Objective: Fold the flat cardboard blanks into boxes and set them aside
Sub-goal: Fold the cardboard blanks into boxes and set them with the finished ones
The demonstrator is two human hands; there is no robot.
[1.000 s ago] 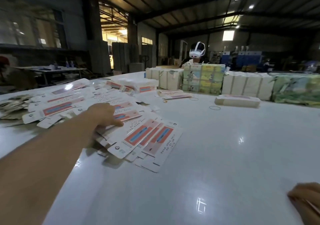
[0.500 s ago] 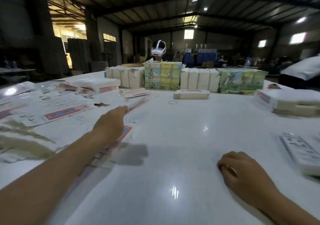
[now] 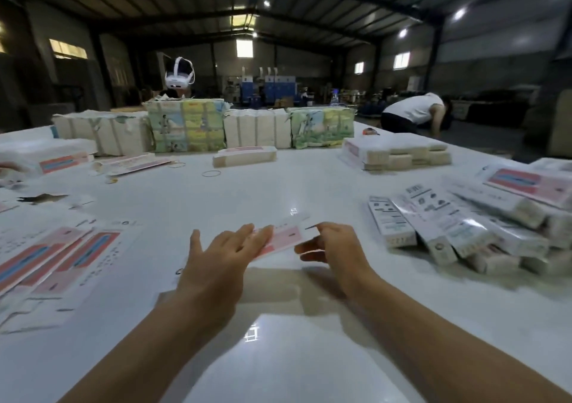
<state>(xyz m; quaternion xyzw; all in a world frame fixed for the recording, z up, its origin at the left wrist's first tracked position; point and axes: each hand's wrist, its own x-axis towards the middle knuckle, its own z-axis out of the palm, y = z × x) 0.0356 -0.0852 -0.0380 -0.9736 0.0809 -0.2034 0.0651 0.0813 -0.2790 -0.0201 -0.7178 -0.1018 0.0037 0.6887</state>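
Far out beyond the left hand (image 3: 227, 255), a loose fan of flat blanks (image 3: 58, 260) spread on the white table (image 3: 278, 356), well apart from the thumb side and not needed for this move. Left hand itself laid flat, fingers straight and splayed, fingertips resting on the near-left end of the single blank (image 3: 283, 237) — pinning, not gripping. That blank lying dead ahead, between both hands, long axis running from the left fingertips up and away to the right, slightly blurred, far end lifted or just off the surface, hard to call. Right hand (image 3: 335, 247) just beside the blank's right part, fingers curled, thumb underneath and forefinger reaching toward the edge; looks like a pinch forming, but actual contact cannot be made out. Both hands about equally near, left on top, right at the side. Judgement: opening step only beginning, next move likely a squeeze or lift along that long axis to pop the sleeve open. Off past the right hand, well apart, a heap of finished boxes (image 3: 464, 229) — the set-aside spot, reachable with a sweep to the right.
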